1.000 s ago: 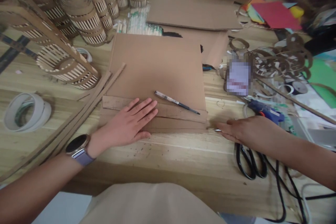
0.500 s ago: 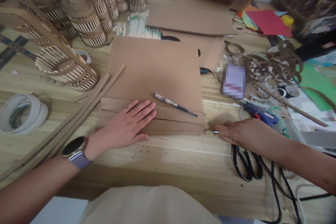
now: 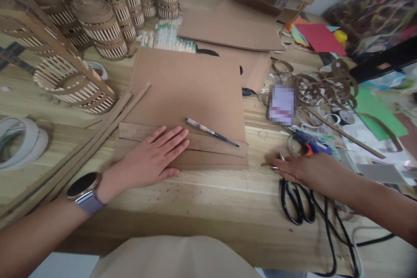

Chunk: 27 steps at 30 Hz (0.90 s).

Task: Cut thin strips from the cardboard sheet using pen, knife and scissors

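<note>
My left hand (image 3: pixel 159 154) lies flat, fingers spread, on a cardboard strip (image 3: pixel 215 144) that rests along the near edge of a larger cardboard sheet (image 3: pixel 189 82). A pen (image 3: pixel 211 131) lies slantwise across the strip and the sheet. To the right of the sheet, my right hand (image 3: pixel 302 169) pinches a thin metal blade (image 3: pixel 274 167); its rear part is hidden in the fingers. The blade is apart from the cardboard. Just below that hand are the black handles of scissors (image 3: pixel 297 204), their blades partly covered by it.
Woven stick-and-cardboard baskets (image 3: pixel 99 26) stand at the back left. Long cardboard strips (image 3: pixel 87 152) and tape rolls (image 3: pixel 21 143) lie left. At the right are a phone (image 3: pixel 282 103), a blue glue gun (image 3: pixel 314 143), curled strips (image 3: pixel 322 87) and black cables (image 3: pixel 329 234).
My right hand has moved the blade away from the cardboard's right edge, to the right. My left hand stays flat on the strip. The whole view has shifted slightly.
</note>
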Each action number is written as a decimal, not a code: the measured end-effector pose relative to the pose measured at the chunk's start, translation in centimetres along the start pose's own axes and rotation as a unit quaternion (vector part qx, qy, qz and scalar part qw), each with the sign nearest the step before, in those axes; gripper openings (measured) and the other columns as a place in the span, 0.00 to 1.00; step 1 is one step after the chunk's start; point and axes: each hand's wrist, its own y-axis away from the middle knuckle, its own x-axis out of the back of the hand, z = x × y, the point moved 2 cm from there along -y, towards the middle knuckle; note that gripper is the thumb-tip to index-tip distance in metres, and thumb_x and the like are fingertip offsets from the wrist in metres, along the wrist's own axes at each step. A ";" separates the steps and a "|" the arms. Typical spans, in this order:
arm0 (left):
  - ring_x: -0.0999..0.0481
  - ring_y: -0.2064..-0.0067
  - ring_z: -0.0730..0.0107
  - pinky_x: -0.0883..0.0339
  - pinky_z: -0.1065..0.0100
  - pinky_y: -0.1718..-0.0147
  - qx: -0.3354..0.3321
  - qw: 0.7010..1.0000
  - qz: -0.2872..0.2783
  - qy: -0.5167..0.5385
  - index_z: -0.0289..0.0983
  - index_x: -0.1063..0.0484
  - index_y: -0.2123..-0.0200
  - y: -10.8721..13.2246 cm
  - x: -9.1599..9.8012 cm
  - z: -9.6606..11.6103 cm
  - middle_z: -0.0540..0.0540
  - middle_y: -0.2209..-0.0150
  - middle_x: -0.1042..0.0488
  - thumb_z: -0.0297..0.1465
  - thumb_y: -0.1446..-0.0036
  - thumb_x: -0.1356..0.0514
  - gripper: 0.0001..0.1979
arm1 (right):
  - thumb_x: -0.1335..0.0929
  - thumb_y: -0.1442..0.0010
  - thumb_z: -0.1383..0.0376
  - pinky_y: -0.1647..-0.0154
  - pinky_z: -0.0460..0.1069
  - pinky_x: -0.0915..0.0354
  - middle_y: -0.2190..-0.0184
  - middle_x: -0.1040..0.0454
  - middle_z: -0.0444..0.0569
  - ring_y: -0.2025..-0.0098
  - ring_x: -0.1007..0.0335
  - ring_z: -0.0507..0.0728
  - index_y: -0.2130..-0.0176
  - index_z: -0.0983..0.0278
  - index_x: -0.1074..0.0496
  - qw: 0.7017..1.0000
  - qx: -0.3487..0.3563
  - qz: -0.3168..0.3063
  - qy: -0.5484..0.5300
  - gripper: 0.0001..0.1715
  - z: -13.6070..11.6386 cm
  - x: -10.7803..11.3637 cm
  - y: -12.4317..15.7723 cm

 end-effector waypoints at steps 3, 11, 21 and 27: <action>0.53 0.27 0.54 0.69 0.53 0.29 0.001 1.000 0.006 0.003 0.31 0.42 0.31 -0.1 0.0 0.1 0.37 0.28 0.48 0.50 0.29 0.58 0.35 | 0.42 0.31 0.62 0.79 0.49 0.54 0.73 0.22 0.46 0.77 0.28 0.56 0.50 0.56 0.27 0.998 0.018 -0.035 0.047 0.18 0.1 0.7 0.6; 0.53 0.27 0.53 0.66 0.51 0.30 0.002 1.000 0.022 -0.003 0.30 0.45 0.31 -0.1 -0.1 0.2 0.36 0.28 0.49 0.49 0.29 0.55 0.35 | 0.41 0.30 0.58 0.80 0.51 0.60 0.74 0.22 0.50 0.76 0.27 0.58 0.58 0.64 0.29 0.999 0.015 -0.032 0.038 0.16 -7.4 6.3 -3.4; 0.55 0.26 0.52 0.63 0.50 0.30 -0.001 1.000 0.010 -0.009 0.28 0.49 0.30 -0.2 0.0 0.3 0.36 0.28 0.50 0.48 0.30 0.53 0.37 | 0.41 0.28 0.61 0.80 0.48 0.60 0.74 0.20 0.51 0.73 0.23 0.58 0.57 0.63 0.29 0.993 0.099 -0.047 0.039 0.14 -15.7 10.4 -10.4; 0.54 0.26 0.52 0.62 0.49 0.30 -0.003 1.000 0.014 -0.005 0.28 0.49 0.30 -0.2 -0.1 0.3 0.36 0.28 0.51 0.48 0.30 0.52 0.37 | 0.40 0.28 0.61 0.80 0.48 0.59 0.76 0.21 0.50 0.75 0.23 0.57 0.57 0.62 0.27 0.991 0.119 -0.015 0.057 0.14 -15.8 10.0 -10.7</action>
